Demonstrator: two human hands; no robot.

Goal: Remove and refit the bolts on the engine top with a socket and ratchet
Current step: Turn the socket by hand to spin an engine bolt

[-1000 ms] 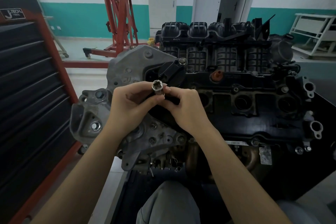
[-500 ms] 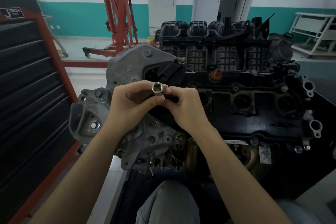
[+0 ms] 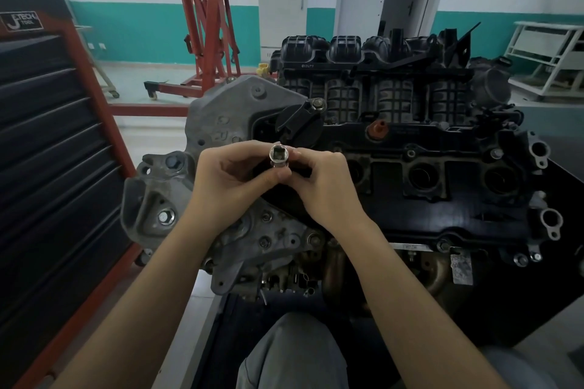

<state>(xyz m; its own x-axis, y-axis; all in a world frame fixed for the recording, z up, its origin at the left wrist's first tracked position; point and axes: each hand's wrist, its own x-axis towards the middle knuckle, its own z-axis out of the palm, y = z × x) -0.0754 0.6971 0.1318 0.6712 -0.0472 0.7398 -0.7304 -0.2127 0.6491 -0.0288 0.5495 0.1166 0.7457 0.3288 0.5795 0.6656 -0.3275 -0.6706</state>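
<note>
A chrome socket [image 3: 279, 156] stands upright over the left end of the black engine top [image 3: 410, 199], its square drive hole facing me. My left hand [image 3: 230, 180] pinches the socket from the left between thumb and fingers. My right hand [image 3: 319, 183] grips it from the right, fingertips curled at its side. What the socket's lower end sits on is hidden by my fingers. A bolt [image 3: 317, 103] shows on the black round cap behind my hands, and several more bolts [image 3: 520, 259] line the cover's near edge. No ratchet is in view.
A black and red tool cabinet [image 3: 47, 151] stands close on the left. A red engine hoist [image 3: 205, 25] is behind it. The grey timing cover [image 3: 221, 117] and black intake manifold [image 3: 379, 73] surround my hands. My knee [image 3: 294, 354] is below.
Both hands keep hold of the socket in nearly the same place. The view has shifted slightly, and the fingers have turned a little round the socket.
</note>
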